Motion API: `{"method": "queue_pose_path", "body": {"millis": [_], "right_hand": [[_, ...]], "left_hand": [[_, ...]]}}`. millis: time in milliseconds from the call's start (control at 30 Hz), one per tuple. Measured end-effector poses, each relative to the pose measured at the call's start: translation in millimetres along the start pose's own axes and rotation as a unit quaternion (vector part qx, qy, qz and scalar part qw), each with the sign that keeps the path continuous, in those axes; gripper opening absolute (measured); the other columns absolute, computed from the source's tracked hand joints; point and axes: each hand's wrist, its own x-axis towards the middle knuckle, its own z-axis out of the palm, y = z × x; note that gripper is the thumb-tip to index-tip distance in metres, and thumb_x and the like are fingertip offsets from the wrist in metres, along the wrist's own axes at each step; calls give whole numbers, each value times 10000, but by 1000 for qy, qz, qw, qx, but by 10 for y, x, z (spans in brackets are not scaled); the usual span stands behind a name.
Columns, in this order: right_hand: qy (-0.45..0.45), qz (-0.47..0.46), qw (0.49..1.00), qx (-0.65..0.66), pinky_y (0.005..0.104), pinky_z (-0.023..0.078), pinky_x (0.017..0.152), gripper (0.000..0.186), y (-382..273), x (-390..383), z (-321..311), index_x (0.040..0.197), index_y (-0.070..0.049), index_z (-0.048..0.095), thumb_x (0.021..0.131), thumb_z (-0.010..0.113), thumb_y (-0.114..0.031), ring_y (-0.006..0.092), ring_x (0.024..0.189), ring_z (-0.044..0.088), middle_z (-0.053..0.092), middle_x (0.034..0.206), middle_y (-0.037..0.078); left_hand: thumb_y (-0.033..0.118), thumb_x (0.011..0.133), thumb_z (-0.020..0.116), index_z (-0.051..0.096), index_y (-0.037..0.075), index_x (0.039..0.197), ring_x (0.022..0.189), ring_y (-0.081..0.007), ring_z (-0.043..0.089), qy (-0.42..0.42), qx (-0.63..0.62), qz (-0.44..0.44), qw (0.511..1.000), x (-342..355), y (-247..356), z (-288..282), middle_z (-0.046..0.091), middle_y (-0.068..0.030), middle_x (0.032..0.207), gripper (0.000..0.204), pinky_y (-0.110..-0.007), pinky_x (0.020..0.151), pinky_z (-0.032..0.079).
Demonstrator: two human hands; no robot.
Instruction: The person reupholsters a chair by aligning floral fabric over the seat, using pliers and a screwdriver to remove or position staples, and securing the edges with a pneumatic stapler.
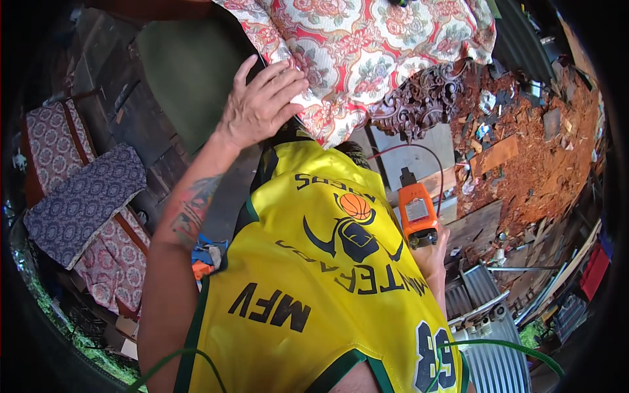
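Observation:
My left hand (261, 105) rests flat, fingers spread, on the edge of a floral upholstered cushion (367, 46) of a carved dark wooden furniture piece (426, 98). My right hand (429, 255) grips an orange power tool (417, 213) with a red cord, held low beside my yellow jersey (314, 281). The tool sits just below the carved wood. Most of my right hand is hidden behind the jersey.
Patterned seat cushions (78, 196) lie at the left on dark planks. Wood scraps and reddish debris (524, 150) cover the ground at the right. Corrugated metal sheets (491, 327) lie at the lower right. A green hose (517, 347) crosses the bottom.

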Motion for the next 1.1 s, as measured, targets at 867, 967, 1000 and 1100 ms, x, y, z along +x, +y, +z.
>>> {"method": "queue_pose_path", "body": {"millis": [867,967,1000,1100], "right_hand": [[56,140,979,140,364,567,788,455,400,-825,709,1165,-7,707,730,800,-99,307,826,758,757,910,181],[65,161,973,154,358,564,788,510,286,-830,739,1184,-3,703,699,829,-97,291,821,756,757,905,178],[66,171,970,162,358,564,789,517,230,-813,731,1193,0,702,701,831,-93,292,825,757,758,909,177],[73,182,966,169,358,564,794,518,104,-822,766,1208,3,699,717,833,-93,292,834,758,761,919,176]], "left_hand": [[288,803,828,703,178,1322,1170,-280,590,-141,-41,190,971,418,-283,-240,654,-19,1238,545,-441,1029,470],[260,801,834,725,168,1281,1159,-268,600,-142,-68,189,969,443,-311,-251,667,-9,1229,501,-429,1015,474],[255,811,829,730,163,1266,1149,-269,605,-142,-84,194,967,466,-349,-245,673,-11,1223,474,-426,1005,475],[250,832,819,736,151,1237,1129,-270,614,-148,-111,191,964,521,-393,-259,683,-21,1209,425,-420,985,476]]}}
